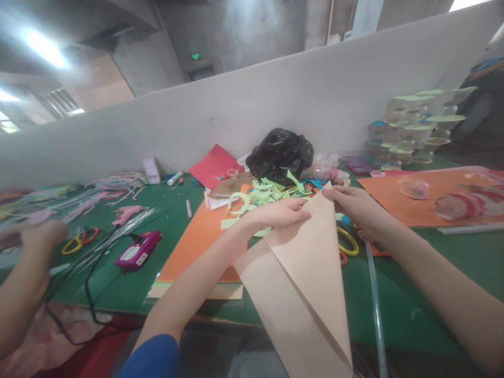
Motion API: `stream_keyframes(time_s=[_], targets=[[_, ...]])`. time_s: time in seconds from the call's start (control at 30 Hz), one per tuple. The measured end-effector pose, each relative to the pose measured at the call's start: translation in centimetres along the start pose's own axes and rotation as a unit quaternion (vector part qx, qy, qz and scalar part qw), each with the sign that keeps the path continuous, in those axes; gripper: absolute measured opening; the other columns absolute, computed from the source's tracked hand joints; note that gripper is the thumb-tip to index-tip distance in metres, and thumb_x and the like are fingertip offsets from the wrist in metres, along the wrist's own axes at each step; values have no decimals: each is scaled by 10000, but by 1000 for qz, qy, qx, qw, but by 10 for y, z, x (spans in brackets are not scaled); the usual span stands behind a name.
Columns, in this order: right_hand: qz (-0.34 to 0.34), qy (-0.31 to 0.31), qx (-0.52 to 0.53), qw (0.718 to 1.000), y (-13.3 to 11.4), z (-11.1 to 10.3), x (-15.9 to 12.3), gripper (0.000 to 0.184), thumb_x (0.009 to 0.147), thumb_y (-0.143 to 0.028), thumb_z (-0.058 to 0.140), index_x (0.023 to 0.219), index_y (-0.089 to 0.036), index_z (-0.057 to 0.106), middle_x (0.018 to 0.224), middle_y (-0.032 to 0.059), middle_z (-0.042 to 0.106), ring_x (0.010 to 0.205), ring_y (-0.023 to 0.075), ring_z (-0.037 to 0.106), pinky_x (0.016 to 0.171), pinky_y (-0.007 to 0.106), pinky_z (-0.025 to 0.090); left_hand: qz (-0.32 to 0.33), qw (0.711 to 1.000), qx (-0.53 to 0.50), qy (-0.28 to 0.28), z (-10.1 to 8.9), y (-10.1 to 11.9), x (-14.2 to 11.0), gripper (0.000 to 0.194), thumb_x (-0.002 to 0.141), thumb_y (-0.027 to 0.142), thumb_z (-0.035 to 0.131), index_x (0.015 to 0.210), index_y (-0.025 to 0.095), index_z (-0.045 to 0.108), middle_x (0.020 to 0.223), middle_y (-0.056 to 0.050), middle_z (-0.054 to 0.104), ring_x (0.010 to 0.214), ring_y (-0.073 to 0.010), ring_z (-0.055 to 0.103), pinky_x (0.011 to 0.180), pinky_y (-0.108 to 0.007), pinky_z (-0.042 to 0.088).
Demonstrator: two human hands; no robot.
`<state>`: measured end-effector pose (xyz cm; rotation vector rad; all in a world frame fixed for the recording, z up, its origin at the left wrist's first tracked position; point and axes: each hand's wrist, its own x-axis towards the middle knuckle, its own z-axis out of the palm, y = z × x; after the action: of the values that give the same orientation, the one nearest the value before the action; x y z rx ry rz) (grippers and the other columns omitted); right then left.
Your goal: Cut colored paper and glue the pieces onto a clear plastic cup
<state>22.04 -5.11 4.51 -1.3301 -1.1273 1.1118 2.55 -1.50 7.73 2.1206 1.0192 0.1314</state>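
Observation:
A cream sheet of paper (311,257), folded over diagonally, hangs in front of me with its point upward. My left hand (285,214) pinches its left edge between thumb and fingers. At the top corner my right hand (348,202) is closed on the paper, thumb against fingers. A long clear stick (376,304) slants down from beneath the right hand's lower fingers; whether they grip it I cannot tell. Behind the paper, scissors with a yellow handle (348,241) are partly hidden. Light green paper scraps (268,193) lie just beyond my left hand.
Orange sheets (197,241) lie left of the paper. Beyond are a black plastic bag (279,152) and a red sheet (216,164). A magenta device (138,251), orange-yellow scissors (81,240) and a pink glue gun (128,214) lie left, near another person's arm (27,283). Clear cups (413,126) stand stacked at right.

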Motion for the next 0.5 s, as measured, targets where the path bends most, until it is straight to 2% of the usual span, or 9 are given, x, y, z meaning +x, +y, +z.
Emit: stream_keyframes(time_s=[0.13, 0.33, 0.5], targets=[[-3, -3, 11, 1000, 3, 0, 2, 243, 808, -414, 719, 687, -206, 689, 693, 82, 719, 630, 225, 652, 557, 325, 533, 11, 1000, -6, 1, -1, 0, -1, 229, 890, 431, 530, 841, 211, 489, 791, 19, 560, 748, -144, 572, 601, -239, 393], [-2, -19, 85, 996, 18, -2, 19, 262, 848, -464, 637, 751, -228, 697, 829, 69, 743, 838, 246, 705, 789, 339, 567, -3, 999, -31, -5, -3, -3, -2, 266, 874, 474, 553, 882, 211, 517, 865, 4, 621, 778, -154, 609, 611, -241, 412], [8, -1, 95, 995, 16, -2, 20, 218, 830, -406, 647, 705, -228, 663, 823, 65, 740, 815, 241, 703, 794, 335, 558, 1, 999, -42, -16, -2, -1, -3, 232, 888, 448, 535, 904, 216, 522, 902, 4, 633, 813, -162, 622, 655, -250, 440]])
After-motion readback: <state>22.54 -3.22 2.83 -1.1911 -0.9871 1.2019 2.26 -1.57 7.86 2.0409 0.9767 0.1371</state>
